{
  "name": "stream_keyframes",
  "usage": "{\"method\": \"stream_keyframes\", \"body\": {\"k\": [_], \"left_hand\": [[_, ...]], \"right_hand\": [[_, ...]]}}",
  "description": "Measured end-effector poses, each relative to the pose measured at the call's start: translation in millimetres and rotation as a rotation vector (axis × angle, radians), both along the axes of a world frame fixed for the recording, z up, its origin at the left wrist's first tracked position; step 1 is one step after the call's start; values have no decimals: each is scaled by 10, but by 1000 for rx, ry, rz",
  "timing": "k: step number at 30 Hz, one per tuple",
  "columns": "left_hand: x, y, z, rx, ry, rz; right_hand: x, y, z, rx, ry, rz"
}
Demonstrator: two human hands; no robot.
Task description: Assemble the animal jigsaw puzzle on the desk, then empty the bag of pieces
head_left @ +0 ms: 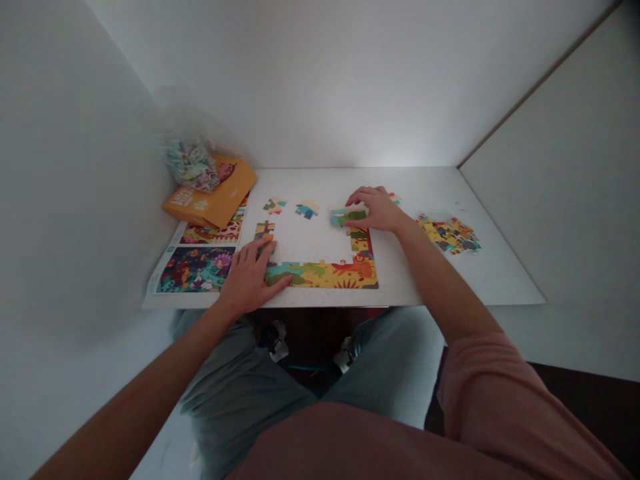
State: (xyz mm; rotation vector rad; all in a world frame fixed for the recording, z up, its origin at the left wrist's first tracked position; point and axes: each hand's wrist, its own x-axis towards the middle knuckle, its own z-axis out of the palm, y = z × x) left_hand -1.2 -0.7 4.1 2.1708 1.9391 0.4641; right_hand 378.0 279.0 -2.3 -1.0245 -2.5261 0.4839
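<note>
Pinkish shirt [340, 440] nearest, grey-blue trousers [240, 393] partly under tabletop [310, 180]. Left hand [247, 273] flat, fingers spread, over lower-left corner of partly joined puzzle border [325, 275]. Right hand [376, 208] near border's upper right, fingers bent over green-blue piece [339, 217], touching; whether pinched, cannot tell. Loose pieces [307, 211] farther back; piece heap [453, 235] far right.
</note>
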Motion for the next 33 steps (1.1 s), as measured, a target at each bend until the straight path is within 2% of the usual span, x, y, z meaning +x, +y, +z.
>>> {"method": "stream_keyframes", "body": {"k": [5,16,21,27,30,33], "left_hand": [[-5,-2,-6,6,-21,3],[-16,-7,4,-21,7,10],[-21,-6,-3,-16,8,15],[-31,-4,-2,0,-5,10],[-42,0,-12,-1,4,2],[-51,6,-31,-4,14,4]], "right_hand": [[-4,-89,-25,-87,-45,-59],[-36,-81,-86,-86,-78,-73],[20,-76,-49,-77,-59,-87],[381,148,-37,0,-44,-380],[504,217,-110,4,-74,-470],[475,217,-191,10,-82,-511]]}}
